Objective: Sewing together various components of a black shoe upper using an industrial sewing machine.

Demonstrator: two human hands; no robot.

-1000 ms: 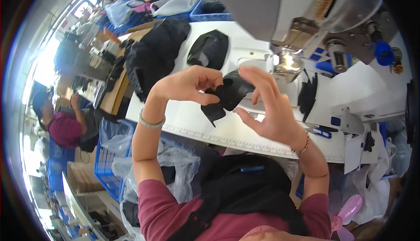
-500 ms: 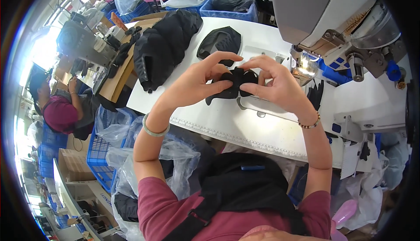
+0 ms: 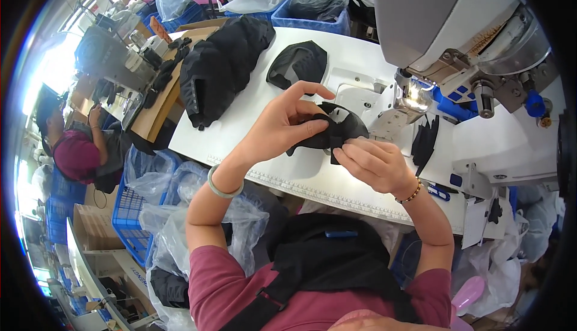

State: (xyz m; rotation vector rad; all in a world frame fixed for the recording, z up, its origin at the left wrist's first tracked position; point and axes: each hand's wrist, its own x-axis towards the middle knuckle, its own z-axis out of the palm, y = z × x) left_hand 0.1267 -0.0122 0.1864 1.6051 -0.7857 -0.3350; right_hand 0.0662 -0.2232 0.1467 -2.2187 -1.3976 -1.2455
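A black fabric cap (image 3: 354, 124) is held over the white table, in front of the sewing machine's bed. My left hand (image 3: 287, 124) pinches its left part between thumb and fingers. With fingertips closed, my right hand (image 3: 374, 161) grips a narrow black strap on the cap's near side. Some of the cap is hidden behind my fingers. Beyond my left hand lies another black cap (image 3: 298, 62), with its hollow partly showing. A long row of nested black caps (image 3: 219, 69) rests further left on the table.
The sewing machine (image 3: 433, 18) rises at the right, its arm (image 3: 390, 107) just beyond my right hand. Black strips (image 3: 425, 142) lie beside it. A ruler tape (image 3: 324, 196) runs along the table's near edge. Blue baskets (image 3: 312, 21) stand behind; a person (image 3: 78, 154) sits at far left.
My right hand has moved down toward me and turned, now gripping the strap. The cap has opened out to the right. My left hand has stayed nearly in place.
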